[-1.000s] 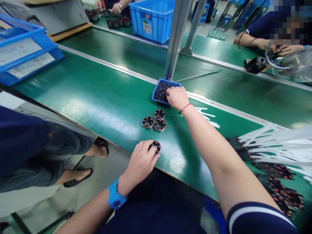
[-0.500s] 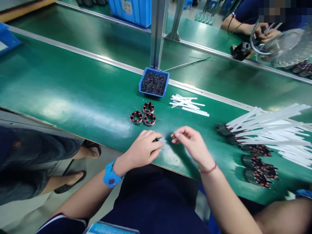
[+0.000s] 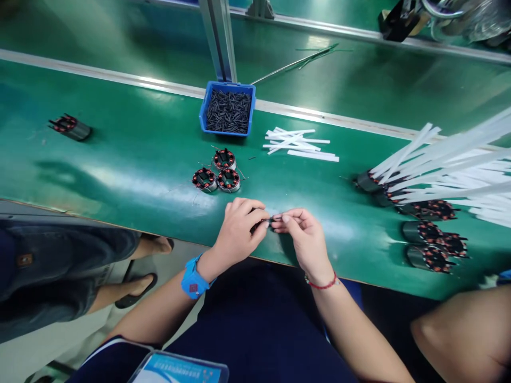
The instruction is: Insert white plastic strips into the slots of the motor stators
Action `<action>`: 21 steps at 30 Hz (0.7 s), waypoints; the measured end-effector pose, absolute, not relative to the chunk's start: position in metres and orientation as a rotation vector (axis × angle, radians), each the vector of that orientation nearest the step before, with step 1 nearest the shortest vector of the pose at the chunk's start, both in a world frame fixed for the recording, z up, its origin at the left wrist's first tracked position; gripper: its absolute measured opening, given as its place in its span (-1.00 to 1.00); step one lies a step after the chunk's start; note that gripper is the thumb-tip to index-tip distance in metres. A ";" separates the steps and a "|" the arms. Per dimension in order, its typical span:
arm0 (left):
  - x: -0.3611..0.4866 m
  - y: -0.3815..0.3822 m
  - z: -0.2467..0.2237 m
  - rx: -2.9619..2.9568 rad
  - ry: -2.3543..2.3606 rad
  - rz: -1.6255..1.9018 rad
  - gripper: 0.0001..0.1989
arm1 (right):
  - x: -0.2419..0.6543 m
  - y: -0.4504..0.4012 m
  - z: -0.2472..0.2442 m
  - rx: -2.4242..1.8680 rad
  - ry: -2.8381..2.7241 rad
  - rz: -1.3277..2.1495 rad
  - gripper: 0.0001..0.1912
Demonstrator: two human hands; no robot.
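My left hand, with a blue watch at its wrist, is closed round a dark wound coil part, mostly hidden by the fingers. My right hand, a red cord at its wrist, pinches something small and dark at that part's right side; fingers hide most of it. Beyond the hands, three wound rings with copper coils and loose wire ends sit together on the green table. A blue bin of short black tubes stands behind them, with white strips to its right.
Several dark coil parts stand at the right, some with long white strips. One coil part lies at the left. A metal post rises behind the bin. People's limbs show at both sides.
The view has shifted, bringing the coil part at the left into sight. My right hand has closed in on my left hand, and its fingertips now meet the held part.
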State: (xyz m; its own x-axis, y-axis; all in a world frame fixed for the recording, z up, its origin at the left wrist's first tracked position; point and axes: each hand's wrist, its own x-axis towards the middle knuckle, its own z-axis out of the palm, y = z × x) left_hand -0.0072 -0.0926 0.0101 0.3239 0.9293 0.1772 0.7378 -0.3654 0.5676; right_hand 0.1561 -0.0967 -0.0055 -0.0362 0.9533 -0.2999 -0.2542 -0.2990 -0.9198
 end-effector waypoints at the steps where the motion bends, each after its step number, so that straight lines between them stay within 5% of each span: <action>1: -0.007 -0.092 0.010 2.206 1.479 0.683 -0.85 | 0.156 -0.097 -0.006 -1.221 -0.850 1.533 -0.86; 21: -0.005 -0.092 0.008 2.194 1.500 0.708 -0.87 | 0.151 -0.103 -0.010 -1.368 -1.127 1.419 -0.87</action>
